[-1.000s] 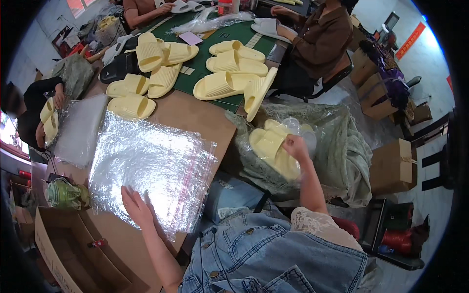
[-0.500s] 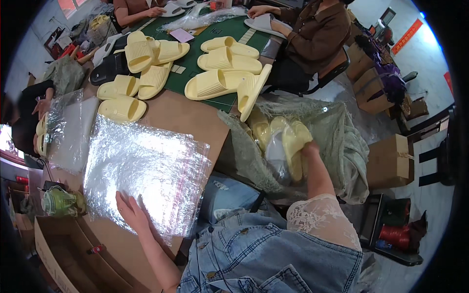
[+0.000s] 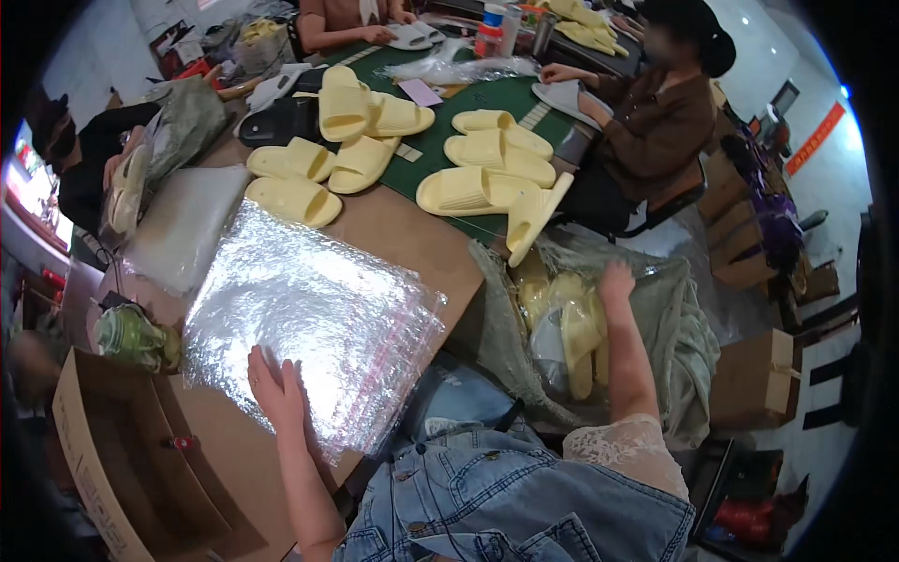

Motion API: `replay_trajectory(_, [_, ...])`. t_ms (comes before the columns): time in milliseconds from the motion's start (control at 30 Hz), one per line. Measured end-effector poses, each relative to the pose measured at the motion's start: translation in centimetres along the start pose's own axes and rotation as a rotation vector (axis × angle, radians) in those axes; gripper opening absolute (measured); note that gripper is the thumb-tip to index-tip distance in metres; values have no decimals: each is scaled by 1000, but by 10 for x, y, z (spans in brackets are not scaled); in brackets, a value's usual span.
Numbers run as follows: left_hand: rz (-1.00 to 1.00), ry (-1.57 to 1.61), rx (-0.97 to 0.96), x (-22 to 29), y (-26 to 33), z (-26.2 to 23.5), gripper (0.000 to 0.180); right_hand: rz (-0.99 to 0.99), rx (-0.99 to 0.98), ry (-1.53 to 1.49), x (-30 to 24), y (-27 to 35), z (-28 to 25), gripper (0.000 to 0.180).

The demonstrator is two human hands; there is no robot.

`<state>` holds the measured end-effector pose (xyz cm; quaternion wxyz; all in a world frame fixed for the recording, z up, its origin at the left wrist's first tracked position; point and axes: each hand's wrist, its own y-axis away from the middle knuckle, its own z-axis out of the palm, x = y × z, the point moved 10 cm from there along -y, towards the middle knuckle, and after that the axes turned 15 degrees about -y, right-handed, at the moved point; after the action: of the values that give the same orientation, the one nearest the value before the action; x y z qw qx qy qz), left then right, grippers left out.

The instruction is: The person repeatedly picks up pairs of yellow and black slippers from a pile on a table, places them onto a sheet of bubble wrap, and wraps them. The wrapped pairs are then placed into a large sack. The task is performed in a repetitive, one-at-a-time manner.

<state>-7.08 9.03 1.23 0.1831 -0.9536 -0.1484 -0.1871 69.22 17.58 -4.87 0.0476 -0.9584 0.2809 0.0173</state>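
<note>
My left hand (image 3: 274,384) lies on a stack of clear plastic bags (image 3: 309,309) on the table, fingers stretched out. At the right, my right hand (image 3: 615,281) is over the woven sack (image 3: 670,347), fingers slightly apart, with nothing seen in it. Bagged pale-yellow slippers (image 3: 582,328) lie in the sack, just left of my right forearm, with a whitish-grey bagged one (image 3: 551,351) among them. Beyond the bags are loose yellow slippers: one group (image 3: 295,201) at the left and another (image 3: 478,190) nearer the sack.
Another stack of clear bags (image 3: 183,234) lies at the left. An open cardboard box (image 3: 140,450) stands by my left arm, with a green cloth-like bundle (image 3: 131,334) behind it. Several people sit around the table; one in brown (image 3: 655,131) handles a light slipper.
My right hand has let go of the bagged yellow slippers in the sack and moved up and away. The left hand stays on the bags. The view has shifted.
</note>
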Motion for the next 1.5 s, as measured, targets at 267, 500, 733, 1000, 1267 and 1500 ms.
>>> replay_trajectory(267, [20,-15,14,2,1,-3,63,-854,24,-325,-234,18,-157,74])
replay_trajectory(500, [50,-17,70,10,1,-7,63,-697,71,-767,-302,50,-176,56])
replay_trajectory(733, [39,-21,71,4,2,-9,63,-954,72,-579,-373,139,-126,44])
replay_trajectory(1000, [54,-50,63,4,3,-7,63,-1065,-139,-663,-366,150,-106,40])
replay_trajectory(1267, [68,-9,87,7,2,-9,65,-745,229,-686,-323,48,-131,43])
replay_trajectory(1500, [62,-42,77,5,1,-7,68,-772,-433,-847,-383,53,-77,34])
